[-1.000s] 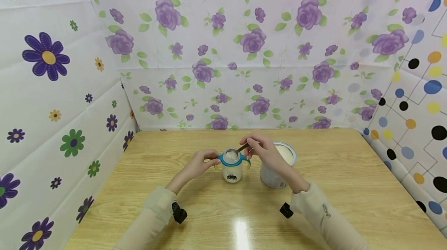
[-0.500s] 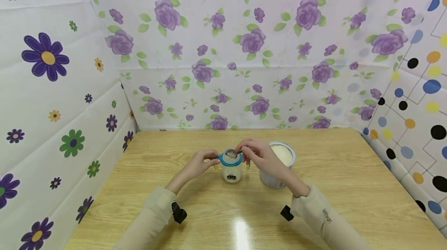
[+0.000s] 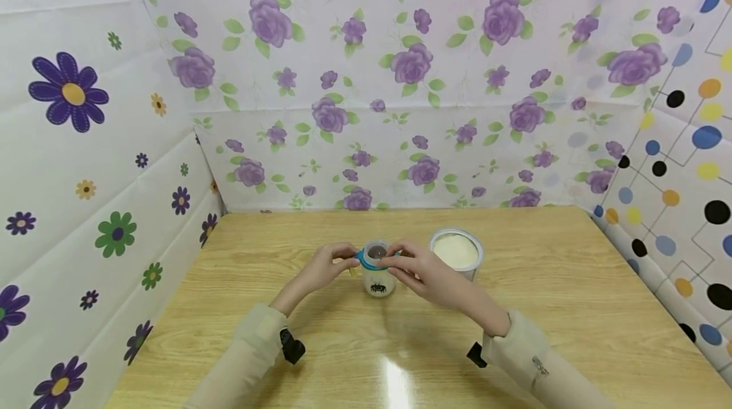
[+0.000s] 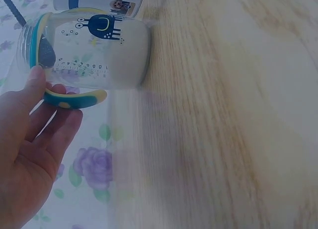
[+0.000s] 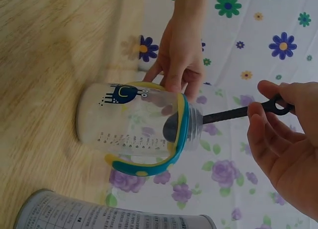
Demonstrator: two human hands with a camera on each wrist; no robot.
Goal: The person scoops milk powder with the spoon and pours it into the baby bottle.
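A clear baby bottle (image 3: 379, 284) with a blue-and-yellow handled collar and a dark printed creature stands upright on the table. Whitish contents fill its lower part. My left hand (image 3: 327, 267) holds the bottle's near-side handle (image 4: 74, 99), thumb at the collar. Between thumb and fingers, my right hand (image 3: 423, 271) pinches the ringed end of a dark spoon (image 5: 226, 114). The spoon's bowl reaches down through the open neck and shows inside the bottle wall in both wrist views. Right of the bottle is an open can (image 3: 481, 255) of pale powder, partly behind my right forearm.
The wooden table (image 3: 229, 345) ends at a flower-printed cloth wall (image 3: 366, 79) at the back. Patterned cloths also hang on the left and right sides. A black wrist camera (image 3: 293, 347) sits at each cuff.
My right hand has come down and toward me at the bottle's mouth, and the spoon has tipped and sunk into the neck. The left hand keeps its hold on the handle.
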